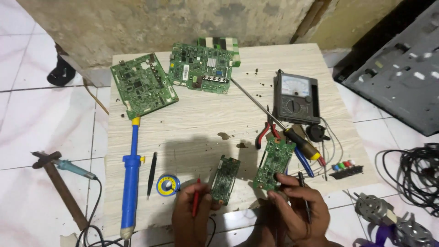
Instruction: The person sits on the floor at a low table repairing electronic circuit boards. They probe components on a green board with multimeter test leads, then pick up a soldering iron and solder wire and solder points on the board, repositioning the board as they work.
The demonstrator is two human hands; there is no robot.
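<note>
- Table (219,123), pale wood grain, low over white floor tiles, carries nearly everything here.
- Boards: two large green circuit boards lie at 11 and 12 o'clock on the table, one (143,85) tilted, the other (201,67) beside it.
- Meter: a grey analogue multimeter (296,98) sits at 2 o'clock, its leads trailing toward the person.
- Pump: a blue desoldering pump (131,176) lies lengthwise at 8 o'clock, with black tweezers (151,175) and a solder reel (168,185) just beside it.
- Small boards: one narrow green board (225,179) rests at 6 o'clock; a second small board (274,163) is raised at 5 o'clock, close to red-handled pliers (264,132).
- Right hand (299,208) is closed around the lower edge of that second board and a thin black probe (304,194).
- Left hand (190,215) is clenched on a red probe (195,197), its tip near the narrow board.
- Risk, as I judge it: with board and probe sharing one hand, the tip could slip and bridge neighbouring contacts.
- Risk: the slack leads could snag the pliers or drag the meter.
</note>
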